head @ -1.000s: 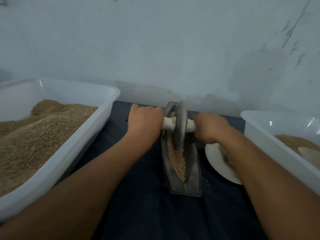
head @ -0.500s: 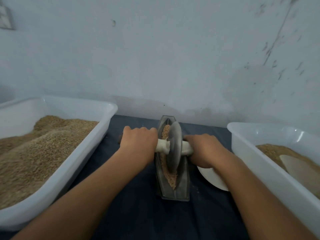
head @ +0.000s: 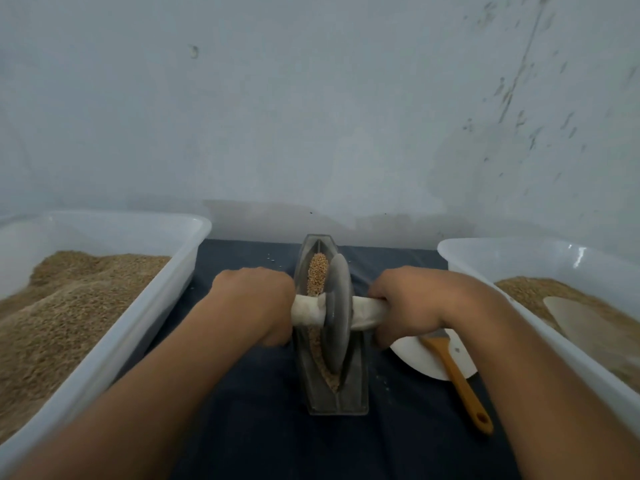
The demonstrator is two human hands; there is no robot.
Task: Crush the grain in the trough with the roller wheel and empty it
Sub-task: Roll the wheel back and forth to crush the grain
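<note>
Two hands grip one pale axle (head: 367, 311) that runs through the grey roller wheel (head: 337, 315); left hand (head: 258, 303) is clenched round the axle's left end, right hand (head: 407, 303) round its right end; wheel stands upright on edge inside the dark trough (head: 353, 393), about mid-length; trough lies lengthwise from the tabletop's far edge toward the near edge, at the middle of the dark tabletop (head: 263, 438); grain (head: 318, 273) fills the trough's groove beyond the wheel, thinner strip nearer; white tub (head: 114, 341) heaped with grain along the left edge; second white tub (head: 491, 263) with grain along the right edge; white plate (head: 419, 358) just right of the trough; wooden-handled brush (head: 460, 382) lies across the plate, handle toward the near edge.
</note>
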